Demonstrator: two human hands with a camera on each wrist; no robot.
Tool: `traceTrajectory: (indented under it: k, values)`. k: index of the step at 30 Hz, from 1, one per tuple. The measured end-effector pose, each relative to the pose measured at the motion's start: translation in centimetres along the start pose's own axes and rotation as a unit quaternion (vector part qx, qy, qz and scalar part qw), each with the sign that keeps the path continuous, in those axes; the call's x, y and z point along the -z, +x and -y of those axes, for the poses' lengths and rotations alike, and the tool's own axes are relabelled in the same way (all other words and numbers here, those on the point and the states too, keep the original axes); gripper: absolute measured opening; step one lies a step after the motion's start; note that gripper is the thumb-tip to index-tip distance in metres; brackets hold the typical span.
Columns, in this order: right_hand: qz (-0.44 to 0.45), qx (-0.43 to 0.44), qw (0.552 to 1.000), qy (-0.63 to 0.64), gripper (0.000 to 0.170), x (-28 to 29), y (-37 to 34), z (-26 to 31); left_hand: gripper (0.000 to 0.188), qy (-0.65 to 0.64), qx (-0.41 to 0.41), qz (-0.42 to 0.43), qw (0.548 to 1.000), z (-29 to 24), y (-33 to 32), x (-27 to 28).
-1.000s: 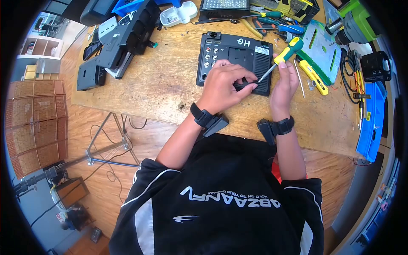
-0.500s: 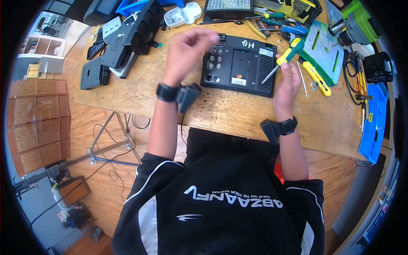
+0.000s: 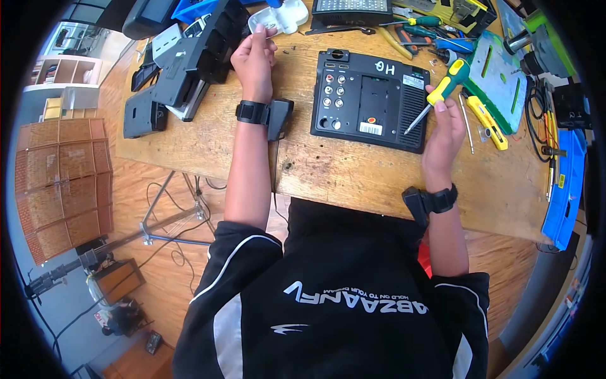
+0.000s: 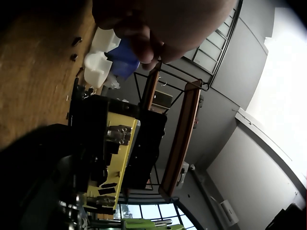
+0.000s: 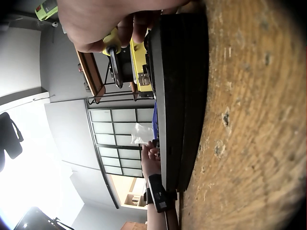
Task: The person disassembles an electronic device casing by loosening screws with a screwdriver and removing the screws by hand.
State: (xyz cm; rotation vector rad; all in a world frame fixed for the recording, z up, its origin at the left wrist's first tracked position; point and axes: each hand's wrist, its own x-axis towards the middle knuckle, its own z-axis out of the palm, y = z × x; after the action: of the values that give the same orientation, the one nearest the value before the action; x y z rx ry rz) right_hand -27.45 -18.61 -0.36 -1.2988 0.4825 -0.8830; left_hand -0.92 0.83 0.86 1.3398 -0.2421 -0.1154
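Observation:
My left hand (image 3: pixel 255 63) is at the white compartment dish (image 3: pixel 291 19), its fingers curled and fingertips drawn together over the near edge. I cannot tell whether something small is between them. In the left wrist view the fingertips (image 4: pixel 144 50) overlap the white dish (image 4: pixel 97 69). My right hand (image 3: pixel 445 136) holds a yellow-and-green screwdriver (image 3: pixel 449 82) by its handle, thumb against it, shaft slanting down over a black monitor (image 3: pixel 372 95). The monitor lies back side up, marked HQ, with a row of round sockets, a recessed panel and a vent grille under the screwdriver tip.
Black equipment housings (image 3: pixel 183 72) stand at the left of the bench. Beyond the monitor are pliers and screwdrivers (image 3: pixel 423 31). A yellow cutter knife (image 3: pixel 487 123), a green-edged plate (image 3: pixel 495 82) and a blue bin (image 3: pixel 565 189) lie to the right.
My left hand has left the monitor and moved left and away to the white dish. The right hand stays beside the monitor with the screwdriver.

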Motion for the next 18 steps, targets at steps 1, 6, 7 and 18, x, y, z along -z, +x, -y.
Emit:
traceTrajectory:
  k: [1, 6, 7, 18]
  values:
    - [0.004, -0.001, 1.0, -0.001, 0.029, -0.1, 0.0, 0.2, 0.034, 0.013, -0.006, -0.001, 1.0, 0.1, 0.1, -0.1]
    - [0.003, 0.002, 1.0, -0.015, 0.03, 0.0, -0.1, 0.5, 0.036, 0.095, -0.06, -0.012, 0.994, 1.2, 0.7, 0.0]
    - [0.002, -0.001, 1.0, -0.016, 0.03, 0.0, -0.1, 0.5, 0.036, 0.119, -0.096, -0.009, 0.988, 1.3, 0.8, 0.0]
    - [0.028, 0.035, 0.993, 0.109, 0.031, 1.3, 0.3, 2.0, 0.033, 0.396, -0.198, -0.04, 0.896, 2.0, 1.1, 0.8]
